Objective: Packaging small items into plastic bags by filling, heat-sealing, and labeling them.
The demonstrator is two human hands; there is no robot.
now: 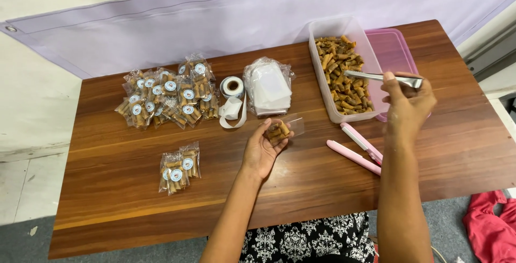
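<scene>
Metal tongs (382, 78) are pinched in the right hand (408, 104) over the clear plastic tub of brown rolled snacks (342, 75) at 1 o'clock; the left hand (264, 147) grips a small clear bag of rolls (280, 129) above the wooden bench (129, 187) centre.

Person seated at near edge of table, seen from above. Both forearms bare to the elbow and beyond; no sleeves in view. Left hand (264, 147) bare: no ring, watch or bracelet visible. Right hand (407, 104) also bare, faint pale dusting on the wrist and back of hand. Garment (309, 239) across the lap: black fabric with white floral, damask-style print, showing between the two arms at the bottom edge.
</scene>
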